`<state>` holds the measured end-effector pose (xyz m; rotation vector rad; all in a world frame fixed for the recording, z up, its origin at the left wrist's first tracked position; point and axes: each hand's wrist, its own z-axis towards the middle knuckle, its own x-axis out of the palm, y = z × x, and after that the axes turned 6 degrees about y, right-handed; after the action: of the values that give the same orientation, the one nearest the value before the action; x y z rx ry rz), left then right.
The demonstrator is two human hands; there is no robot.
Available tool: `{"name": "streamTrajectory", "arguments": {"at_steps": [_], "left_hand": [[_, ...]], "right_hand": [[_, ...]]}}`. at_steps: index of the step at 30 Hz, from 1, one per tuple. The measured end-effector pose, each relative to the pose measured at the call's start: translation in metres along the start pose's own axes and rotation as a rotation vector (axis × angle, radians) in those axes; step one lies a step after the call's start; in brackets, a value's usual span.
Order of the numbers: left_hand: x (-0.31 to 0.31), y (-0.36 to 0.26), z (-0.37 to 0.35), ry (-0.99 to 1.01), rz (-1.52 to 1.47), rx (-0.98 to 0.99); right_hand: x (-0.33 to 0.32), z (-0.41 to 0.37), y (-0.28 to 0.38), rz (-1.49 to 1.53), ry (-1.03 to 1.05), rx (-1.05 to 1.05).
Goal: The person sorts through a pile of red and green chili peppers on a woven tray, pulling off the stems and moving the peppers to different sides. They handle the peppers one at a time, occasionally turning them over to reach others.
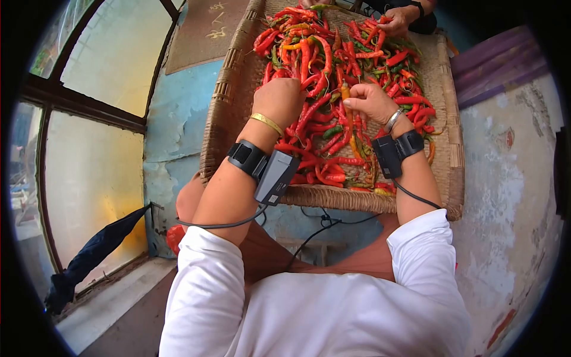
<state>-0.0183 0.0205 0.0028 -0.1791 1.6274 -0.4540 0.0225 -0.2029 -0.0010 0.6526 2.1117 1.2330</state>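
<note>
A shallow woven basket (220, 110) holds a heap of chili peppers (324, 56), mostly red with some orange and green ones. My left hand (281, 100), back up and fingers curled, is over the left part of the heap. Its fingertips are hidden, so what they hold cannot be made out. To its right, my right hand (375, 102) is closed, thumb against fingers, at an orange chili pepper (345, 92) that stands roughly upright. Each wrist wears a bracelet and a strapped black device.
Across the basket, another person's hand (399, 21) touches the peppers, and part of a second hand shows at the top edge. Cables (324, 225) hang below the near rim. A folded dark umbrella (101, 250) leans by the window at left; a worn wall (505, 178) stands at right.
</note>
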Motion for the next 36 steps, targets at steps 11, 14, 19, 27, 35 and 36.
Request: {"name": "streamTrajectory", "arguments": {"at_steps": [11,14,19,27,35,36], "left_hand": [[0.006,0.002,0.002,0.017,-0.032,0.010],[0.005,0.000,0.002,0.044,-0.029,0.022],[0.000,-0.004,0.001,-0.041,-0.047,-0.023],[0.000,-0.001,0.003,-0.343,-0.148,0.015],[-0.001,-0.004,0.008,-0.294,-0.600,-0.008],[-0.001,-0.004,0.007,-0.317,-0.596,0.002]], "right_hand": [[0.060,0.027,-0.010,-0.578,-0.196,-0.193],[0.075,0.033,-0.012,-0.884,-0.150,-0.160],[0.056,0.019,0.002,-1.003,-0.218,-0.237],[0.006,-0.001,0.013,0.190,-0.796,-0.502],[0.020,0.007,-0.004,-0.086,-0.381,-0.053],[0.035,0.013,-0.006,-0.337,-0.270,-0.163]]}}
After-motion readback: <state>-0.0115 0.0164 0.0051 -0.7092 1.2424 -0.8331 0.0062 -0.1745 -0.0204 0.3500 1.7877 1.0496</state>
